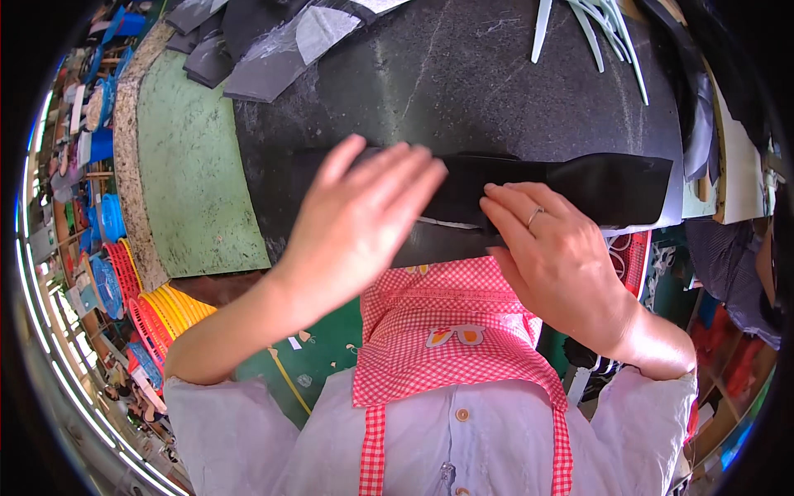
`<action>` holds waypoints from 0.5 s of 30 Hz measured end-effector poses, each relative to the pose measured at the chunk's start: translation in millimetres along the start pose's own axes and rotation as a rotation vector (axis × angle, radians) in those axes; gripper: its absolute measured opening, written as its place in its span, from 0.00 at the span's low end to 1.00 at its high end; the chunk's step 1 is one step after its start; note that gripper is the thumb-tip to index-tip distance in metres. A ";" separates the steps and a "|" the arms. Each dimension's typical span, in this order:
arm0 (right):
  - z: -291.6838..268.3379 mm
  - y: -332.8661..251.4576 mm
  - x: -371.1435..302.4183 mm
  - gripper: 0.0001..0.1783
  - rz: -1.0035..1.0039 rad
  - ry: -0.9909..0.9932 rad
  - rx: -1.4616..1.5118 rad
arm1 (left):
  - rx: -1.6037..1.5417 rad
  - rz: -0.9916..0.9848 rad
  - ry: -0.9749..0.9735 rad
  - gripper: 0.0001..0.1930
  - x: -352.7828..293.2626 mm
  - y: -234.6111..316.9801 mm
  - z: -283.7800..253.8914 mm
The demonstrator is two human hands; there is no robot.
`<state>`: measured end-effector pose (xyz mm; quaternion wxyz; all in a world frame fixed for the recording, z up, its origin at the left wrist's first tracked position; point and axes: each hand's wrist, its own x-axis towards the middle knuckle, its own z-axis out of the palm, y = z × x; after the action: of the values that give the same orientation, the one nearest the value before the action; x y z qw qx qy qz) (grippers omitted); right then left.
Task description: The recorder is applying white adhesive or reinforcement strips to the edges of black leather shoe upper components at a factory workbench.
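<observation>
A long black strip of sheet material (616, 188) lies across the dark work surface in front of me, with a pale edge showing along its near side. My left hand (360, 202) is over the strip's left part, fingers stretched and thumb apart, slightly smeared by motion. Whether it touches the strip I cannot tell. On the middle of the strip rests my right hand (546, 244), wearing a ring, its fingers extended flat and its thumb near the front edge. Both hands cover parts of the strip.
Grey and black sheet pieces (273, 50) are piled at the far left. Pale curved strips (595, 37) lie at the far right. The dark mat (463, 91) sits on a green tabletop (194, 165). Yellow and red baskets (174, 314) stand left, below the table edge.
</observation>
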<state>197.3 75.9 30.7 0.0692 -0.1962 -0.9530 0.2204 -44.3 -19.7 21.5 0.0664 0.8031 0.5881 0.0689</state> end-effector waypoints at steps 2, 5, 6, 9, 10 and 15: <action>5.9 -1.8 14.8 0.29 0.047 0.002 0.096 | -0.093 -0.105 0.096 0.36 2.3 -24.0 -12.0; 35.2 1.7 43.2 0.34 0.039 0.184 0.149 | -0.216 -0.209 0.106 0.42 5.2 -42.7 -12.8; 40.9 1.7 50.2 0.26 0.017 0.231 0.200 | -0.209 -0.219 0.108 0.42 8.2 -44.5 -8.7; 46.2 16.2 63.4 0.10 0.189 0.241 0.596 | -0.691 -0.394 0.086 0.38 8.5 -56.5 -4.0; 40.1 23.3 64.0 0.10 0.160 0.203 0.704 | -0.816 -0.484 0.009 0.36 10.1 -62.8 -7.0; 42.2 15.9 64.4 0.17 0.053 0.191 0.521 | -0.649 -0.211 0.022 0.19 8.3 -92.6 10.8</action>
<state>134.7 98.6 -11.1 0.2009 -0.2167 -0.8479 0.4402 -126.4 15.6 -6.2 0.3189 0.6742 0.6160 0.2537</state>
